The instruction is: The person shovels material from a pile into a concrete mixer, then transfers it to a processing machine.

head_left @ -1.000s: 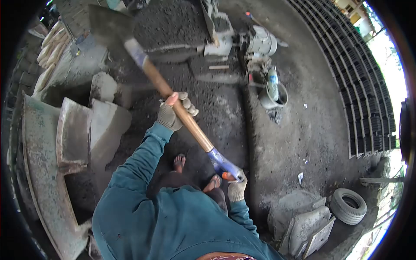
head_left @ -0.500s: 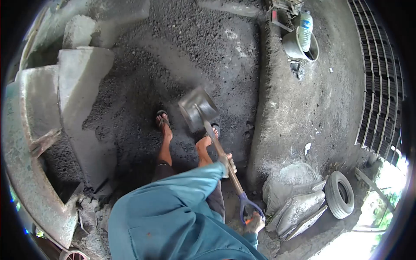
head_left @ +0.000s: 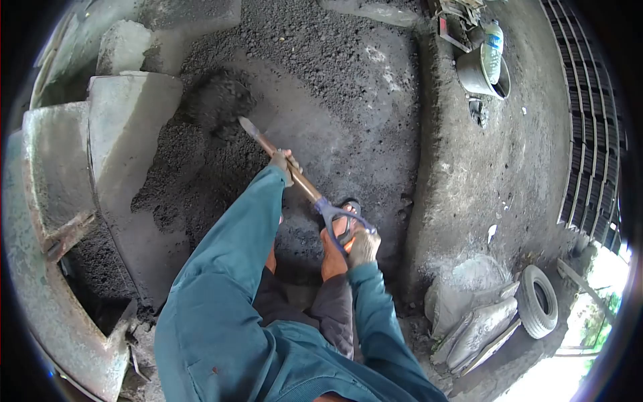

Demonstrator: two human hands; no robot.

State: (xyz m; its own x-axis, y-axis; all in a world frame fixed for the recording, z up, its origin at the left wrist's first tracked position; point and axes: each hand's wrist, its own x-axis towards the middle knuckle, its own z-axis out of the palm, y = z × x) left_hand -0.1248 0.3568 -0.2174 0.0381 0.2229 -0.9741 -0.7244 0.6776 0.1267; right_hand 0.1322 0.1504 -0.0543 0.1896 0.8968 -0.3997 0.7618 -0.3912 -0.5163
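Note:
A shovel reaches from my body up toward the left. My left hand is wrapped round its wooden shaft, just below the metal socket. At the lower end, my right hand grips the purple D-shaped handle. The blade is hidden under a heap of dark, damp gravelly material, whose edges look blurred. More dark material lies on the ground to the left of my feet.
A low concrete ledge runs along the right, with a bucket holding a bottle. Stacked sacks and a tire are at the lower right. Concrete slabs and rusty metal sheeting stand left.
The shovel has swung forward and left, away from my feet, and its blade now carries dark material. Both hands have moved up and left with it, still gripping.

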